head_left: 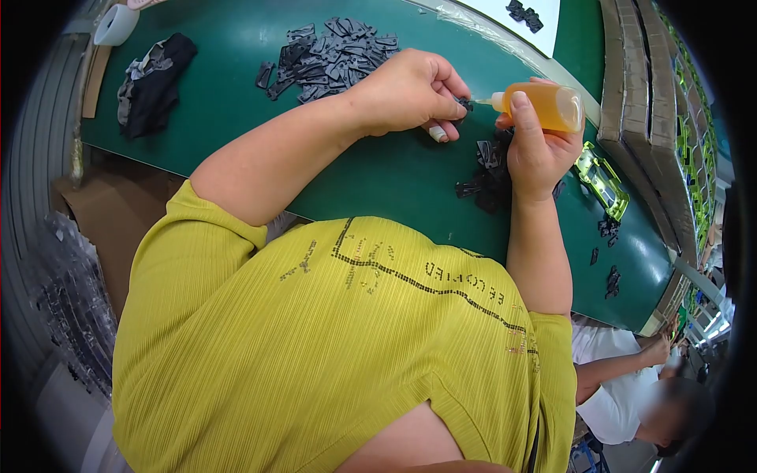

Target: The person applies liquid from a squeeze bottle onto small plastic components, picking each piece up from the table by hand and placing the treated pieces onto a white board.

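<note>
My left hand (pixel 414 93) pinches a small black part (pixel 466 104) between thumb and fingers, above the green tabletop (pixel 347 177). A wrap is around one of its fingertips. My right hand (pixel 544 146) is wrapped round a clear bottle (pixel 544 106) of amber liquid, tilted on its side. The bottle's thin nozzle points left and reaches the black part. Beyond my left wrist lies a large pile of black plastic parts (pixel 335 59). A smaller heap of dark parts (pixel 490 169) lies beside my right wrist, partly hidden by it.
Dark cloth (pixel 158 85) and a white roll (pixel 116 25) are at the left. A yellow-green frame (pixel 603 183) and small black pieces (pixel 613 281) lie right. Cardboard boxes (pixel 646 102) line the right edge. Another person (pixel 623 378) is at the lower right.
</note>
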Available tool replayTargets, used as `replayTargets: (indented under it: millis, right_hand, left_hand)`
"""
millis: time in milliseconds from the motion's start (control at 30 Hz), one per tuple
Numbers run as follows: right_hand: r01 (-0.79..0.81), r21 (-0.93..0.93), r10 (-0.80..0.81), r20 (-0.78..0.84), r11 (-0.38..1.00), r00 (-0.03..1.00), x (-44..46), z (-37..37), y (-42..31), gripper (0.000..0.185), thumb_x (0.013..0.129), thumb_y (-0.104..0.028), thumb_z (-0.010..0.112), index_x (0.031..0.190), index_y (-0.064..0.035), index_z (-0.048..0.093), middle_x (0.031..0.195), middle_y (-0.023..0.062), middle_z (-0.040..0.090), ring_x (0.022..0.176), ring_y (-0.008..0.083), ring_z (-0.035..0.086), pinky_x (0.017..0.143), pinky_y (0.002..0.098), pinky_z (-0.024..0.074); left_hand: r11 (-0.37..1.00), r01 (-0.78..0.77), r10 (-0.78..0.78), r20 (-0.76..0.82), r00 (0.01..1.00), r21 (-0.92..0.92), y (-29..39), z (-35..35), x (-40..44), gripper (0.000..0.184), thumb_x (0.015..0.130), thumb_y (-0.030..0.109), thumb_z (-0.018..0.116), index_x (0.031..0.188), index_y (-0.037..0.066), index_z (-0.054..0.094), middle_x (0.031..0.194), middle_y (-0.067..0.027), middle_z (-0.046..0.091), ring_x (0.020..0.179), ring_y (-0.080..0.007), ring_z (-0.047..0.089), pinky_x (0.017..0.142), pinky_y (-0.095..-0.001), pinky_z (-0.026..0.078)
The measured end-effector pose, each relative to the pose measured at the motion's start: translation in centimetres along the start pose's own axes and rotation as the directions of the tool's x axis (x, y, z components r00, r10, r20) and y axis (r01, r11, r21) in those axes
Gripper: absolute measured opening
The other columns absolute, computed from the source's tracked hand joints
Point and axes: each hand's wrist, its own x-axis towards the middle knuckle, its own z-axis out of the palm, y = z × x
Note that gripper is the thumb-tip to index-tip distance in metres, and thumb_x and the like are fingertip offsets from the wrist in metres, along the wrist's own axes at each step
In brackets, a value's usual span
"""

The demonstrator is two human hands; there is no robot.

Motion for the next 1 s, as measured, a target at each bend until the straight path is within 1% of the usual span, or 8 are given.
replayTargets:
  millis: [100,200,233,433,533,633,733,1000]
  right_hand:
    - [0.037,0.037,-0.035,-0.059,0.999,0.998,0.1,-0.1,0.2,0.026,0.080,-0.002,0.069,0.102,0.0025,0.055,0.084,0.0092,0.063,0.064,0.0137,0.062,0.051,0.0226,0.0505]
    - [-0.048,0.206,0.062,-0.061,0.977,0.996,0.5,-0.9,-0.3,0.026,0.080,-0.002,0.067,0.102,0.0023,0.056,0.083,0.0096,0.062,0.062,0.0144,0.061,0.050,0.0231,0.0491]
    - [-0.046,0.208,0.053,-0.029,0.977,0.998,0.5,-1.1,-0.3,0.025,0.080,-0.002,0.066,0.102,0.0025,0.056,0.083,0.0102,0.062,0.060,0.0150,0.060,0.049,0.0236,0.0484]
    - [-0.119,0.127,0.115,0.037,0.985,0.993,-0.5,-0.5,-0.5,0.026,0.079,-0.001,0.067,0.101,0.0026,0.056,0.085,0.0104,0.062,0.062,0.0141,0.060,0.050,0.0223,0.0488]
    - [-0.121,0.092,0.115,0.060,0.988,0.992,-0.6,-0.4,-0.4,0.026,0.078,0.000,0.068,0.101,0.0024,0.056,0.086,0.0101,0.062,0.063,0.0135,0.061,0.050,0.0215,0.0491]
    - [-0.141,0.094,0.135,0.063,0.986,0.989,-0.7,-0.4,-0.4,0.026,0.078,0.001,0.068,0.101,0.0023,0.056,0.086,0.0099,0.062,0.064,0.0132,0.061,0.050,0.0212,0.0494]
    - [-0.142,0.102,0.137,0.048,0.985,0.989,-0.7,-0.3,-0.4,0.026,0.078,0.001,0.068,0.101,0.0022,0.056,0.087,0.0098,0.062,0.064,0.0131,0.061,0.050,0.0212,0.0491]
    - [-0.094,0.041,0.092,0.067,0.995,0.994,-0.7,0.0,-0.1,0.025,0.078,0.001,0.068,0.100,0.0019,0.056,0.085,0.0097,0.062,0.059,0.0129,0.059,0.050,0.0220,0.0472]
  left_hand:
    - [1.000,-0.001,0.001,0.001,1.000,0.002,0.1,0.0,0.0,0.027,0.085,0.003,0.062,0.108,-0.010,0.055,0.089,-0.0160,0.065,0.071,-0.0196,0.068,0.062,-0.0251,0.055]
    - [1.000,0.008,-0.008,-0.005,1.000,-0.010,-0.1,-0.1,0.1,0.028,0.085,0.004,0.062,0.109,-0.010,0.055,0.091,-0.0162,0.065,0.071,-0.0200,0.069,0.062,-0.0251,0.055]
    - [1.000,0.011,-0.011,-0.009,1.000,-0.007,0.0,-0.1,0.1,0.028,0.085,0.005,0.062,0.109,-0.010,0.055,0.091,-0.0163,0.065,0.072,-0.0202,0.069,0.062,-0.0251,0.055]
    - [1.000,0.024,-0.024,-0.010,1.000,0.011,0.3,-0.1,0.0,0.030,0.085,0.006,0.062,0.108,-0.011,0.055,0.092,-0.0168,0.065,0.073,-0.0209,0.069,0.063,-0.0249,0.055]
    - [1.000,0.023,-0.023,-0.013,1.000,0.013,0.3,-0.1,0.0,0.030,0.085,0.007,0.062,0.108,-0.011,0.055,0.091,-0.0170,0.065,0.073,-0.0206,0.069,0.063,-0.0247,0.055]
    - [1.000,0.026,-0.026,-0.013,1.000,0.016,0.3,-0.1,0.0,0.030,0.085,0.007,0.062,0.108,-0.011,0.055,0.091,-0.0170,0.066,0.072,-0.0204,0.069,0.062,-0.0244,0.055]
    - [1.000,0.027,-0.027,-0.012,1.000,0.011,0.3,-0.1,0.0,0.030,0.085,0.007,0.063,0.108,-0.011,0.055,0.090,-0.0170,0.066,0.072,-0.0203,0.069,0.062,-0.0242,0.055]
    - [0.999,0.035,-0.035,-0.019,0.999,0.006,0.2,0.0,0.1,0.029,0.085,0.006,0.063,0.107,-0.010,0.056,0.090,-0.0166,0.066,0.072,-0.0203,0.069,0.062,-0.0247,0.055]
